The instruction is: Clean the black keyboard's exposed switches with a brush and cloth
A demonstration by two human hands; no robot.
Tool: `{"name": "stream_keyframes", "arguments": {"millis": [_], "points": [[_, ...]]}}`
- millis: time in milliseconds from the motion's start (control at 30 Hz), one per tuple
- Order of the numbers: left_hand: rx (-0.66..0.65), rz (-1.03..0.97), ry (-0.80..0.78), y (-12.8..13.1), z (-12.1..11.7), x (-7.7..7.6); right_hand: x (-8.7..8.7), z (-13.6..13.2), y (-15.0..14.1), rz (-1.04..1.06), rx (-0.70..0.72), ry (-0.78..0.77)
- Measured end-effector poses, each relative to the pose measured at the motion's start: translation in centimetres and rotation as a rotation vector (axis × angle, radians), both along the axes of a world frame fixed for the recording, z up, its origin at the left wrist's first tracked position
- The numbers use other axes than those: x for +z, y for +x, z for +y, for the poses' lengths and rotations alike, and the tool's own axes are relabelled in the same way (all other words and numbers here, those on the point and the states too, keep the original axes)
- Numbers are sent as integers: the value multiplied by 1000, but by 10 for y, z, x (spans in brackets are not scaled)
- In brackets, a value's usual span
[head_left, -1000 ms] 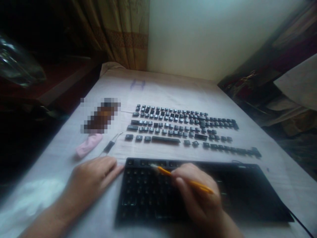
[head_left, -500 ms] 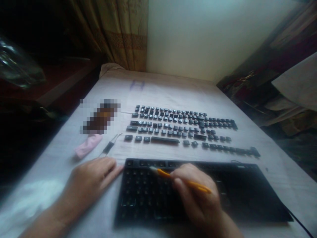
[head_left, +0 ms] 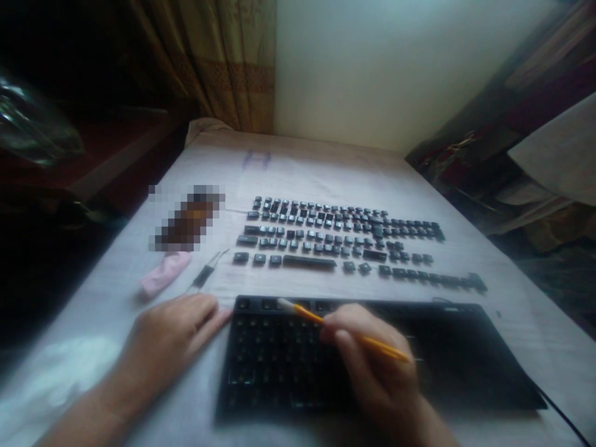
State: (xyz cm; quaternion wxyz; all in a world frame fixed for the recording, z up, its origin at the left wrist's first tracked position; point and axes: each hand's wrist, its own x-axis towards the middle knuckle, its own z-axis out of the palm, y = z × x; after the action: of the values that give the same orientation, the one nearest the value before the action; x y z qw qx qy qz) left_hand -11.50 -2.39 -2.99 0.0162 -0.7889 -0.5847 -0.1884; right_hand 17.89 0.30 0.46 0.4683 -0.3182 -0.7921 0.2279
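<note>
My right hand (head_left: 372, 354) grips a thin paintbrush (head_left: 307, 313) with an orange handle and pale bristles. Its tip is at the upper left strip of a black keyboard (head_left: 456, 354) stripped of its keycaps. My left hand (head_left: 174, 332) rests on the sheet to the left, fingers lying down and a fingertip at the keyboard's upper left corner; nothing shows in it. Beyond the keyboard, loose black keycaps (head_left: 310, 262) lie in rows, among them a long space bar.
A tweezer-like tool (head_left: 205, 274) with a dark grip lies beyond my left hand, near a pink cloth-like item (head_left: 165, 273) and a pixelated object (head_left: 189, 220). A black cable (head_left: 561, 425) runs off at the lower right. Behind stand a curtain (head_left: 233, 68) and a pale wall (head_left: 354, 74).
The brush tip has moved slightly left and up along the keyboard's top strip, with my right hand shifting a little. My left hand stays in place.
</note>
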Motion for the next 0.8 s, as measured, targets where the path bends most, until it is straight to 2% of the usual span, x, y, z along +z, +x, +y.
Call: {"name": "stream_keyframes", "arguments": {"millis": [100, 300, 467, 567, 667, 800], "points": [[-7, 8, 5, 0, 0, -1, 1, -1, 1, 45, -36, -11], [-8, 29, 13, 0, 0, 0, 0, 1, 0, -112, -18, 72], [-8, 26, 16, 1, 0, 0, 0, 0, 1, 35, -11, 20], [-7, 22, 11, 0, 0, 0, 0, -1, 3, 5, -57, 31], [-1, 4, -6, 0, 0, 0, 0, 1, 1, -86, -27, 65], [5, -28, -24, 0, 0, 1, -1, 1, -1, 3, 3, 30]]}}
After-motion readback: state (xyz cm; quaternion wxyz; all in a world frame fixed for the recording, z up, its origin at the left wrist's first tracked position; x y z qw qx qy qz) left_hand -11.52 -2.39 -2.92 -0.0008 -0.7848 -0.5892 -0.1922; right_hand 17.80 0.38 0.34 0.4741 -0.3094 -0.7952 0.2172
